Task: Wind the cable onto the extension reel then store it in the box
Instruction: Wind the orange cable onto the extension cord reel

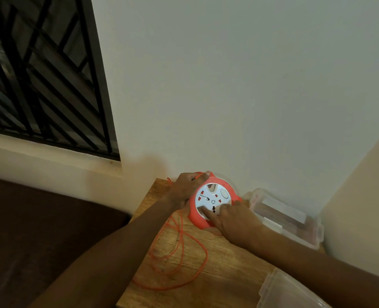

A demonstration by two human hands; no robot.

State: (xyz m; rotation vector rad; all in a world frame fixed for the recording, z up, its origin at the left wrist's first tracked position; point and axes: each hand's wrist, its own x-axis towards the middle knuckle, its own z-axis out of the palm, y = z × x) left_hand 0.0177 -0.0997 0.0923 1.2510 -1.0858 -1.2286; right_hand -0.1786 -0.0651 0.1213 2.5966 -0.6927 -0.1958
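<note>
Clear box (284,221) beside reel (213,200), w/ brownish contents, unclear what

No text, brand, number or label can be read anywhere. The extension reel (213,200) has a white face with sockets and a small ring mark at its centre, but any print on it is too small to read.

Small wooden table (217,283), set into a wall corner. Orange extension reel (213,202) with a white socket face lies flat at its far edge. Loose orange cable (179,252) loops just nearside of the reel. Clear plastic box (288,216) right of the reel; clear plastic lid (288,292) well nearside-right.
</note>
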